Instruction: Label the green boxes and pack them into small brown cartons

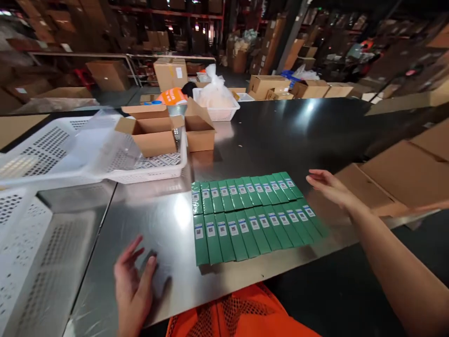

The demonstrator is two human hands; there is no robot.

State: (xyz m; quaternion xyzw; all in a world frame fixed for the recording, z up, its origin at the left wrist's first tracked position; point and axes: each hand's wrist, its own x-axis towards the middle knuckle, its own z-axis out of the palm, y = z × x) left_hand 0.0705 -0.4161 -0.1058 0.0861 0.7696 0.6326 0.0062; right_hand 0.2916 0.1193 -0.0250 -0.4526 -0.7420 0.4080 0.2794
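Two rows of slim green boxes (247, 234) lie side by side on the metal table (168, 276), each with a small white and blue label bearing a square code. My left hand (133, 285) hovers over the table to the left of the rows, fingers apart and holding nothing. Off the right end of the back row is my right hand (328, 187), its fingers stretched out with nothing in them. Neither hand touches the green boxes.
White plastic baskets (150, 175) stand at the left, one carrying an open cardboard box (154, 140) and printed labels. Another open carton (199, 133) sits beside it. Farther back is a white basket (222, 113) with a plastic bag. Large cartons (403, 173) flank the right side.
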